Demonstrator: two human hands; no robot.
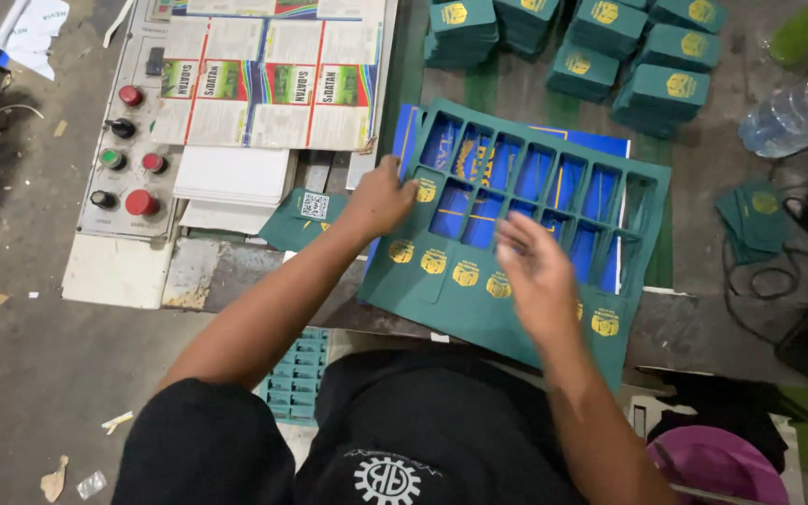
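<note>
Left hand [381, 198] pinched the far-left edge of the green die-cut card sheet [554, 178] lying mid-bench [703, 187] over a blue sheet [610, 147], right hand [537, 276] blurred, seemingly spread above its near edge; thin punched-out ribs risked tearing if yanked unevenly.

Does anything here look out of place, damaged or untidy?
Yes. A clear plastic bottle lies on its side at the table's right. Paper scraps litter the floor lower left. The green die-cut sheet under both hands sits askew, overhanging the table edge.
</note>
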